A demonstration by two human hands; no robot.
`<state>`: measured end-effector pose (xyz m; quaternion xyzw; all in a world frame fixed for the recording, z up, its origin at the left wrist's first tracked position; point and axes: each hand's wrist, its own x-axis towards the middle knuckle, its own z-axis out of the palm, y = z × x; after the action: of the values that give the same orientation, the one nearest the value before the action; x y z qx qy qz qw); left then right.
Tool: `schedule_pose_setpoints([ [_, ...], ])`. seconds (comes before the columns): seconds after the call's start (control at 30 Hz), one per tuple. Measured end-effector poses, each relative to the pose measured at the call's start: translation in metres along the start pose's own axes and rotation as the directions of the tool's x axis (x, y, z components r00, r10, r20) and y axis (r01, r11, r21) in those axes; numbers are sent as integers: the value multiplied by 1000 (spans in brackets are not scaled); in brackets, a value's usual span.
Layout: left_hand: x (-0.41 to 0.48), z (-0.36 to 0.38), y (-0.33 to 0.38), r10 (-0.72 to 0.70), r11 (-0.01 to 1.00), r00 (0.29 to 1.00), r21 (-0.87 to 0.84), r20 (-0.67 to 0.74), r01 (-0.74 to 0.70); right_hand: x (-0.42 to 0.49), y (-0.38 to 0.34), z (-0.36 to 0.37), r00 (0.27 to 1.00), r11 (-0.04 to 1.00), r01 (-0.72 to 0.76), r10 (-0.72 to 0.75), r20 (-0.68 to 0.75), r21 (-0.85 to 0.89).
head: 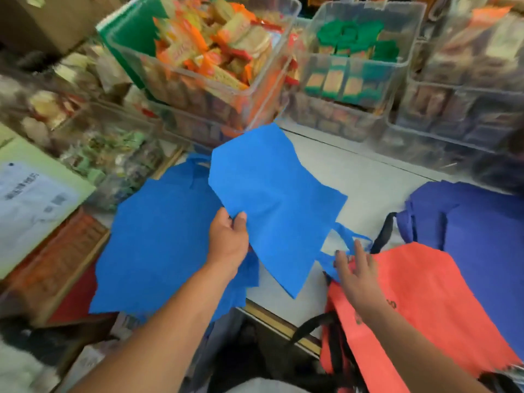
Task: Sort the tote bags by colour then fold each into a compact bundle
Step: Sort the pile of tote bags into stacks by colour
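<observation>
My left hand (229, 239) pinches the near edge of a bright blue tote bag (272, 199) and holds it lifted above the white counter (365, 177). Under and left of it lies another bright blue tote bag (158, 245), flat and hanging over the counter's left edge. My right hand (357, 275) is spread, fingers apart, over the top edge of an orange-red tote bag (425, 302), next to the lifted bag's blue handle loop (344, 239). A dark blue-purple tote bag (479, 222) lies at the right.
Clear plastic bins of packaged snacks (215, 52) line the back of the counter, with more bins (360, 61) to the right. A green sheet with a white label (31, 199) lies at the left. Black straps (314, 321) hang off the counter's front edge.
</observation>
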<state>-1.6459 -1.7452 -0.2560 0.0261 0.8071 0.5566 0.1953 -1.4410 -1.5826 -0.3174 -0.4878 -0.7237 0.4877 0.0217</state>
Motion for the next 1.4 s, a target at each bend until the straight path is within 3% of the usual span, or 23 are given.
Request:
schedule_pose_setpoints([
  [0.13, 6, -67, -14, -47, 997, 999, 58, 7, 46, -10, -46, 34, 997, 980, -78, 73, 32, 182],
  [0.27, 46, -160, -49, -124, 970, 984, 225, 128, 93, -5, -66, 73, 985, 984, -168, 166, 43, 58],
  [0.37, 98, -216, -68, -101, 914, 994, 398, 33, 79, -4, -81, 105, 979, 988, -143, 149, 136, -52],
  [0.47, 132, -252, -39, -17, 779, 995, 622, -96, 74, -7, -101, 130, 979, 989, -88, 107, 171, -119],
  [0.53, 154, -264, -29, 16, 695, 989, 713, -146, 95, -12, -117, 144, 958, 990, -115, 133, 252, -87],
  [0.6, 164, -261, -28, -55, 670, 985, 726, -161, 156, -18, -126, 153, 934, 988, -156, 145, 327, 7],
  [0.67, 154, -240, -35, -80, 688, 993, 716, -90, 120, -23, -135, 156, 924, 977, -201, 163, 347, 77],
  [0.8, 96, -166, -66, -18, 793, 972, 595, 233, -128, -33, -132, 141, 917, 977, -207, 178, 357, 44],
  [1.0, 7, -52, -76, -80, 887, 914, 446, 399, -117, -48, -101, 95, 961, 981, -188, 174, 212, 43],
  [1.13, -62, 24, -77, -181, 883, 774, 446, 607, -143, -69, -24, 32, 981, 971, -185, 191, -24, 153],
  [1.27, -113, 83, -82, -184, 836, 789, 516, 586, -188, -106, 74, -44, 889, 918, -241, 339, -309, 314],
  [1.4, -152, 122, -96, -288, 786, 768, 599, 572, -152, -129, 161, -107, 777, 912, -396, 395, -490, 107],
])
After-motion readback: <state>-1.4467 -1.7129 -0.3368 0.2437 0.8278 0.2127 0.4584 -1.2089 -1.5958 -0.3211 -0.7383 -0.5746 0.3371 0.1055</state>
